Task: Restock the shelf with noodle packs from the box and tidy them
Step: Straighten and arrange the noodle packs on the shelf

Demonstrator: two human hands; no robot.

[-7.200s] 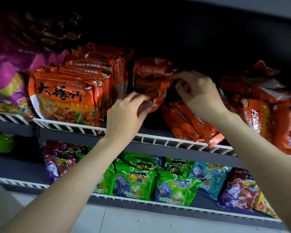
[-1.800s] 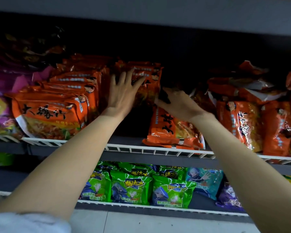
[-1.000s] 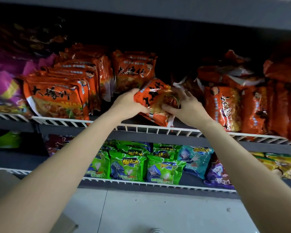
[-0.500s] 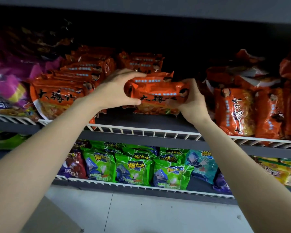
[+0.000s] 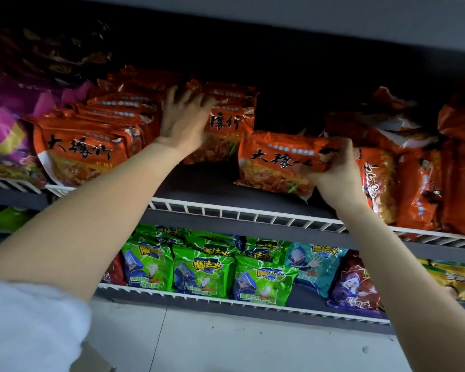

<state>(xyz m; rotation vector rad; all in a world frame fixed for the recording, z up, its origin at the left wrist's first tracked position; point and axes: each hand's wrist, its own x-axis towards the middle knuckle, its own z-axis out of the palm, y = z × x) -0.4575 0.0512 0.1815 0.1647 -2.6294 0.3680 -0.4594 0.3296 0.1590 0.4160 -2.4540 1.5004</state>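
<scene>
An orange noodle pack (image 5: 275,162) stands on the grey shelf (image 5: 212,193), and my right hand (image 5: 336,175) grips its right end. My left hand (image 5: 184,119) lies with spread fingers against the front of the middle row of orange packs (image 5: 228,122), a little blurred. A second row of orange packs (image 5: 91,135) stands at the left, front pack facing me. More orange packs (image 5: 414,178) stand untidily at the right. The box is not in view.
A white wire rail (image 5: 239,213) edges the shelf front. Purple bags (image 5: 3,130) sit at the far left. The lower shelf holds green (image 5: 199,269), teal and purple snack packs (image 5: 355,288). The upper shelf board (image 5: 306,20) hangs close overhead. Pale floor lies below.
My left hand has let go of the pack and moved up-left onto the middle row. My right hand has carried the pack right and down onto the shelf.
</scene>
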